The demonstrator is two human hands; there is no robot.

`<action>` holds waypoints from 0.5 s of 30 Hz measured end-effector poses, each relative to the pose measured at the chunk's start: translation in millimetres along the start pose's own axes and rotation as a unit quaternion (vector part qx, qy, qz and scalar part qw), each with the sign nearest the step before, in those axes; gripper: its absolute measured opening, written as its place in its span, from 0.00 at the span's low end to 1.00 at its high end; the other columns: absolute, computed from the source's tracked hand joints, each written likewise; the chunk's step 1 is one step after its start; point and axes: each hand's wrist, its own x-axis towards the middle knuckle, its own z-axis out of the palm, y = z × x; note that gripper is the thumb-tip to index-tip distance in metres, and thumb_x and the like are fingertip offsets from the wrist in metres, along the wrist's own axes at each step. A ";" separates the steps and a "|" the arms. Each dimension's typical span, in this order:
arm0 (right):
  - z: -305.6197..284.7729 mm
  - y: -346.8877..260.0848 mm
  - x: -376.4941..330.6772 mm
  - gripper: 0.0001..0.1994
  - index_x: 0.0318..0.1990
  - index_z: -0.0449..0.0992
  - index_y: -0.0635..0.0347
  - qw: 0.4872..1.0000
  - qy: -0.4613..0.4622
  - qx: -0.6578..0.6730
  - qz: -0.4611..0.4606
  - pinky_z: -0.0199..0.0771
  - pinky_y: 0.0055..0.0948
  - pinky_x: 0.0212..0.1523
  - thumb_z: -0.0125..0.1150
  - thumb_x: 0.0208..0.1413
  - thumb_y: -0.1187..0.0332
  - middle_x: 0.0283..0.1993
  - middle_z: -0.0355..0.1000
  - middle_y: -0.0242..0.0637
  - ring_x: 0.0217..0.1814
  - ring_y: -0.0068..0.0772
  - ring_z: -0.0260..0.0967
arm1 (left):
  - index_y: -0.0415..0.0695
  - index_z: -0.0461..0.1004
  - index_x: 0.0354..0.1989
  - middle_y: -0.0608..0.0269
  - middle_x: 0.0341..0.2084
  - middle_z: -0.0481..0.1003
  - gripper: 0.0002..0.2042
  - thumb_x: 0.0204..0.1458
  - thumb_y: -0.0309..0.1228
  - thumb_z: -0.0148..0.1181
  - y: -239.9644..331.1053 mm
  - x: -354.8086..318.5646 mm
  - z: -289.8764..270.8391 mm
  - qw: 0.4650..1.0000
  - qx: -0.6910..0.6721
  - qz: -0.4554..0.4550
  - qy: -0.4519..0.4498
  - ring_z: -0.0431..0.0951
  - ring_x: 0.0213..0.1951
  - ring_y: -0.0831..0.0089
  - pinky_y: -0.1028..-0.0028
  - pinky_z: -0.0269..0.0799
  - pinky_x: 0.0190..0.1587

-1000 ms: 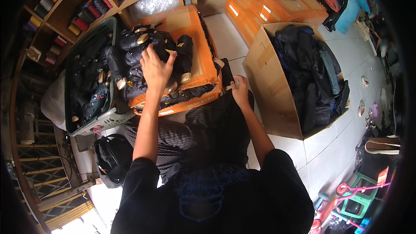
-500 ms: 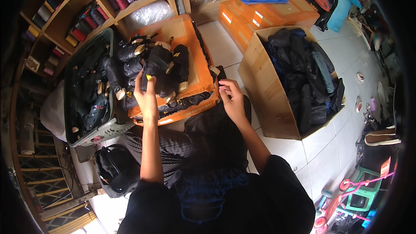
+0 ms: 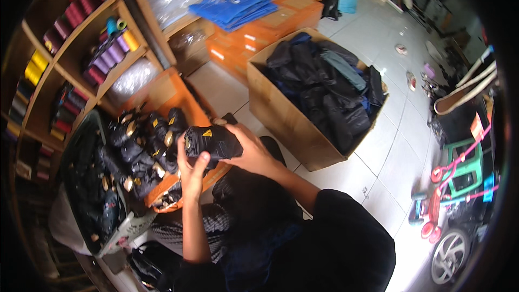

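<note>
I hold a rolled black fabric bundle (image 3: 212,140) with small yellow marks between both hands, in front of my chest. My left hand (image 3: 190,170) grips its lower left side from below. My right hand (image 3: 251,152) clasps its right end. Just beyond the bundle sits an orange tray (image 3: 174,93) piled with several similar black rolled pieces (image 3: 145,146). A big cardboard box (image 3: 281,113) full of dark fabric (image 3: 330,92) stands to my right on the tiled floor.
A grey plastic crate (image 3: 111,232) of dark items sits at the left. Wooden shelves (image 3: 108,19) hold coloured thread spools. Orange boxes (image 3: 270,21) with blue folded sheets (image 3: 232,5) stand behind. A black bag (image 3: 157,265) lies by my knee. Green stool and toy vehicle (image 3: 448,194) at right.
My left hand came back from the pile on the orange tray carrying a black bundle. My right hand rose from my lap to meet it. The view has swung to the right.
</note>
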 end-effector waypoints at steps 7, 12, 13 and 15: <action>-37.8 -15.3 -32.3 0.40 0.68 0.56 0.60 0.996 -0.058 0.056 0.032 0.61 0.39 0.64 0.70 0.48 0.66 0.64 0.58 0.51 0.68 0.50 0.56 | 0.38 0.65 0.53 0.57 0.43 0.75 0.20 0.54 0.26 0.63 -37.6 6.3 62.2 0.987 -0.143 -0.067 -0.006 0.78 0.45 0.67 0.68 0.74 0.50; -127.7 -12.7 -21.9 0.21 0.54 0.72 0.60 0.983 0.041 -0.174 0.044 0.65 0.38 0.59 0.65 0.53 0.67 0.55 0.66 0.47 0.60 0.49 0.64 | 0.38 0.63 0.54 0.51 0.44 0.74 0.22 0.51 0.29 0.60 -49.4 1.8 55.7 0.976 -0.174 -0.125 -0.032 0.78 0.43 0.61 0.63 0.75 0.48; -146.4 -6.6 -15.5 0.16 0.49 0.75 0.61 0.967 0.095 -0.233 0.036 0.66 0.39 0.57 0.64 0.53 0.68 0.52 0.68 0.46 0.57 0.49 0.65 | 0.38 0.63 0.54 0.50 0.44 0.74 0.23 0.49 0.29 0.59 -49.6 -0.1 52.1 0.971 -0.192 -0.136 -0.039 0.78 0.43 0.60 0.62 0.75 0.47; -182.0 0.1 -3.4 0.09 0.42 0.77 0.61 0.913 0.159 -0.375 0.017 0.68 0.38 0.49 0.62 0.52 0.73 0.44 0.71 0.42 0.46 0.47 0.66 | 0.37 0.62 0.54 0.48 0.44 0.74 0.26 0.44 0.29 0.56 -56.0 -3.0 48.0 0.959 -0.218 -0.177 -0.031 0.77 0.43 0.57 0.60 0.74 0.47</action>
